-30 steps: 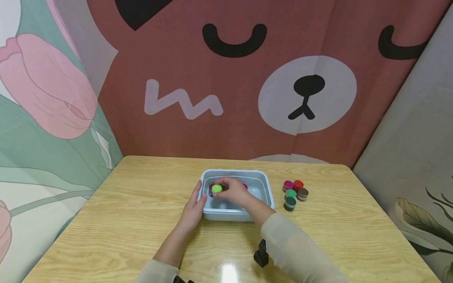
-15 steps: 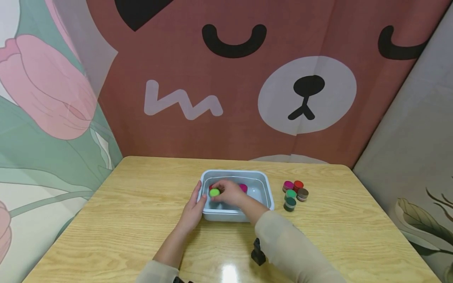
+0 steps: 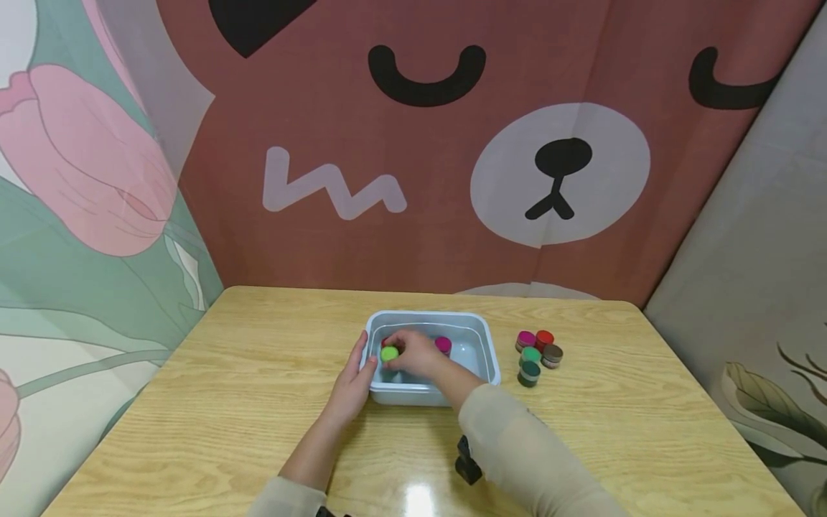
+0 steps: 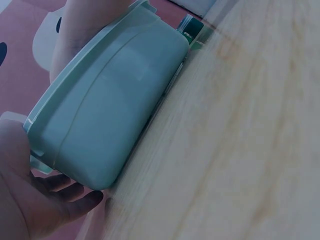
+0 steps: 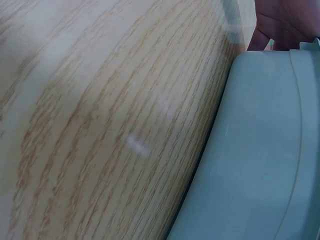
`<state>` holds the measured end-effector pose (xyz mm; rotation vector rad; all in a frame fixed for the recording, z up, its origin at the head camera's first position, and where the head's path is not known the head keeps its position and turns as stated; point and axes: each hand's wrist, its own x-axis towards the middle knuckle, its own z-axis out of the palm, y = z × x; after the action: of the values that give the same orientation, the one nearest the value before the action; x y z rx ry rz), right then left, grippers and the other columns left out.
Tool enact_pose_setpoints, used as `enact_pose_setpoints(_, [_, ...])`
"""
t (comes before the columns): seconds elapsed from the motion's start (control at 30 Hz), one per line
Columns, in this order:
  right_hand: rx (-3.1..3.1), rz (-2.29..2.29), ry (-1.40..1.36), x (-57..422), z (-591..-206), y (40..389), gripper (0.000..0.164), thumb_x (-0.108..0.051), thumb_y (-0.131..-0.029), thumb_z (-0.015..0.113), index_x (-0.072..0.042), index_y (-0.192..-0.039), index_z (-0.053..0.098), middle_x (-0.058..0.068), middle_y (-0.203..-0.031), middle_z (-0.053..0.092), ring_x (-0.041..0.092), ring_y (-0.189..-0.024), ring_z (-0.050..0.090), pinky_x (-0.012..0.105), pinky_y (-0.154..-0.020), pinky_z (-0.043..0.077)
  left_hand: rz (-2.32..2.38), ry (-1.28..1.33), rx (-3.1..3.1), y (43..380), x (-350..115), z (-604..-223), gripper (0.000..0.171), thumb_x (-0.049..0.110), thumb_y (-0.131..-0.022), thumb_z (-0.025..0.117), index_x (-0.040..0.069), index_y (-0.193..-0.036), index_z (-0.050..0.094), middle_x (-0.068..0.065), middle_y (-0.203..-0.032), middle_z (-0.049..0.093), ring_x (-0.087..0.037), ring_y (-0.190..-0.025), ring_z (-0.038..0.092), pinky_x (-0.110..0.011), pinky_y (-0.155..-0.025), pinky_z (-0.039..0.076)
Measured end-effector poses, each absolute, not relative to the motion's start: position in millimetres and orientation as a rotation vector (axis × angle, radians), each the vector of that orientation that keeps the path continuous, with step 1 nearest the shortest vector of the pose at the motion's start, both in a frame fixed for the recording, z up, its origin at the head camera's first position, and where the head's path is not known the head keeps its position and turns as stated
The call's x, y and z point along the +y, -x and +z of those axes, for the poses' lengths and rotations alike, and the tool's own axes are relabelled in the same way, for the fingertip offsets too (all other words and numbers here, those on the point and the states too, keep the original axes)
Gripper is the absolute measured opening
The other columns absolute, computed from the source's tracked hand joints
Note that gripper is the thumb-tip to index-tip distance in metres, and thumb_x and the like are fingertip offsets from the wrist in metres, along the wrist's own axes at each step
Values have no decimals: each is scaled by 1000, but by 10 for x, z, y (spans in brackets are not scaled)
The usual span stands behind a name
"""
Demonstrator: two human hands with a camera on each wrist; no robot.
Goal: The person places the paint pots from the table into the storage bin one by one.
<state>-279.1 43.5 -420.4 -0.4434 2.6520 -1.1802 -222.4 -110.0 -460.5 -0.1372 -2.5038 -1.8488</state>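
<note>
In the head view a light blue-grey plastic tub (image 3: pixel 474 327) sits at the middle of the table. My left hand (image 3: pixel 352 380) holds its left end, thumb over the rim and fingers against the outer wall; in the left wrist view those fingers (image 4: pixel 65 192) lie along the tub's end. My right hand (image 3: pixel 416 353) reaches inside and pinches a small round jar with a lime-green lid (image 3: pixel 389 353) near the left wall. A red-lidded jar (image 3: pixel 385 341) shows partly behind it, mostly hidden by the fingers. A magenta-lidded jar (image 3: pixel 443 345) stands to the right of the hand.
Right of the tub, several small jars stand grouped on the wooden table (image 3: pixel 614 402): magenta (image 3: pixel 526 339), red (image 3: pixel 545 339), brown (image 3: pixel 552 355), green (image 3: pixel 530 355) and dark green (image 3: pixel 529 372) lids. A printed bear curtain (image 3: pixel 323 251) hangs behind the table.
My right hand has moved slightly left and toward me with the lime-lidded jar, lower in the tub. The magenta-lidded jar inside has come into fuller view. My left hand stays put.
</note>
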Motion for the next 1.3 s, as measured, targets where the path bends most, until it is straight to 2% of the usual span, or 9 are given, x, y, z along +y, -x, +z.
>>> enact_pose_setpoints(0.37, [2607, -1205, 407, 412, -4207, 2779, 41, -7, -78, 80, -2, -116, 67, 12, -114, 71, 26, -110, 66, 38, -102, 51, -1837, 116, -2510, 2213, -1090, -4616, 57, 23, -105, 42, 15, -157, 22, -16, -162, 25, -42, -147, 24, -63, -119, 19])
enact_pose_setpoints(0.73, [2568, -1307, 384, 453, -4154, 2742, 37, -7, -81, 77, -2, -116, 67, 12, -113, 70, 26, -109, 65, 40, -99, 52, -1836, 136, -2500, 2225, -1088, -4609, 57, 24, -105, 42, 14, -157, 22, -16, -162, 25, -42, -147, 23, -63, -119, 19])
enact_pose_setpoints(1.1, [2537, -1421, 365, 603, -4084, 2749, 44, -10, -82, 77, -2, -123, 64, 17, -124, 66, 30, -115, 62, 39, -97, 54, -1851, 130, -2524, 2198, -1097, -4571, 58, 26, -105, 41, 17, -158, 20, -16, -162, 23, -43, -148, 21, -66, -117, 17])
enact_pose_setpoints(1.3, [2540, -1463, 331, 698, -3978, 2686, 46, -13, -84, 76, -2, -126, 62, 18, -125, 64, 30, -117, 59, 40, -97, 54, -1886, 100, -2547, 2200, -1101, -4576, 58, 29, -105, 40, 23, -158, 18, -13, -164, 20, -41, -150, 18, -66, -118, 15])
